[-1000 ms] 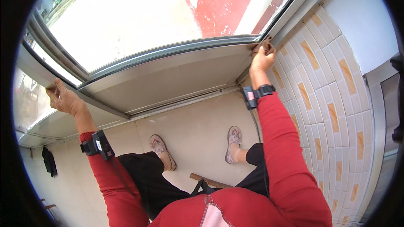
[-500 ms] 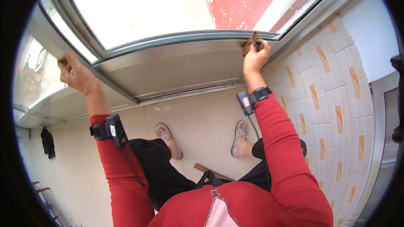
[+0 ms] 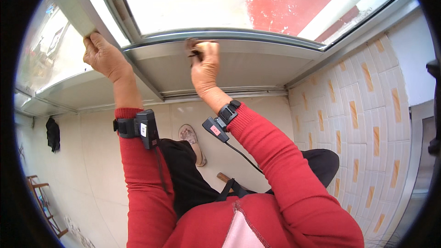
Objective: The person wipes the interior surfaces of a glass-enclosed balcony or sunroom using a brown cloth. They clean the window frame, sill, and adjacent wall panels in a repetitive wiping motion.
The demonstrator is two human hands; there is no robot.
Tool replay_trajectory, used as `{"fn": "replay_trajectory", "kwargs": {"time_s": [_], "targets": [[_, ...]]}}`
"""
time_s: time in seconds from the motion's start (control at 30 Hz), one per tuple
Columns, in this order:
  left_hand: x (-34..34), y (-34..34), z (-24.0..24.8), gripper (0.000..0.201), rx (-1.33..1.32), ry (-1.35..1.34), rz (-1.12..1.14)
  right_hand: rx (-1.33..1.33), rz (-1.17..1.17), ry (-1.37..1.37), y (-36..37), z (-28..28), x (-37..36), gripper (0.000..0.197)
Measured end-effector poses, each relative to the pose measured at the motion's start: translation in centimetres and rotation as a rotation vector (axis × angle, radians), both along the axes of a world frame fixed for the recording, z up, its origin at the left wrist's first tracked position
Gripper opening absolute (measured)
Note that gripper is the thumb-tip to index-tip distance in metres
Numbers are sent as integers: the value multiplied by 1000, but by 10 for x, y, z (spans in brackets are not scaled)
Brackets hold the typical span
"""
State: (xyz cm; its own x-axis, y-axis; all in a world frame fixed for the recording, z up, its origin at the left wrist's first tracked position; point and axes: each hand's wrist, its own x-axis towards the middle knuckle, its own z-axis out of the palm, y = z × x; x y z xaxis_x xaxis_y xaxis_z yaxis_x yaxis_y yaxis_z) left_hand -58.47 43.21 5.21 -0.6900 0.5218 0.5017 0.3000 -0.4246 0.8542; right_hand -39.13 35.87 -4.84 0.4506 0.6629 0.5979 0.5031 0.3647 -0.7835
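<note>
My left hand (image 3: 108, 59) is closed on the edge of a silvery metal door frame (image 3: 82, 11), fingers curled and arm stretched forward. In my right hand (image 3: 206, 69) is a crumpled brown cloth (image 3: 193, 48), slightly smeared by motion. It is pressed to the metal rail (image 3: 257, 45) under the big glass pane (image 3: 183, 7), toward the rail's left part. Below that rail spreads a plain metal lower panel (image 3: 220, 66) of the door. Each wrist wears a black strapped device, and a cable hangs from the right one.
On the right rises a tiled wall (image 3: 356, 110) with tan accents. A black cloth item (image 3: 53, 135) hangs at the left, above a wooden rack (image 3: 43, 206). Under me a wooden piece (image 3: 224, 177) shows on the pale tiled floor (image 3: 105, 170). A door track (image 3: 220, 93) runs along the panel's foot.
My right hand has slid the brown cloth leftward along the rail from its right end. My left hand keeps its hold on the frame. The whole view has shifted slightly.
</note>
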Motion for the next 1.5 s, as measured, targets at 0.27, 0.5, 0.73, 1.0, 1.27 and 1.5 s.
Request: {"fn": "replay_trajectory", "kwargs": {"time_s": [0.27, 0.5, 0.73, 1.0, 1.27, 1.5], "targets": [[13, -16, 10, 40, 142, 352, 273, -216, -297, 251, -70, 1, 211, 16], [66, -37, 10, 25, 133, 591, 34, 315, -894, -27, -72, 37, 412, 23], [97, -44, 3, 24, 157, 706, -100, 201, -1031, -47, -62, -81, 404, 16], [114, -45, -10, 26, -61, 1017, -209, -433, -1073, 431, -60, -266, 381, 49], [107, -46, -11, 27, -105, 1017, -290, -671, -633, 844, -124, -385, 435, 44], [114, -53, -8, 26, -165, 1052, -213, -980, -439, 132, -127, -375, 420, 45]]}}
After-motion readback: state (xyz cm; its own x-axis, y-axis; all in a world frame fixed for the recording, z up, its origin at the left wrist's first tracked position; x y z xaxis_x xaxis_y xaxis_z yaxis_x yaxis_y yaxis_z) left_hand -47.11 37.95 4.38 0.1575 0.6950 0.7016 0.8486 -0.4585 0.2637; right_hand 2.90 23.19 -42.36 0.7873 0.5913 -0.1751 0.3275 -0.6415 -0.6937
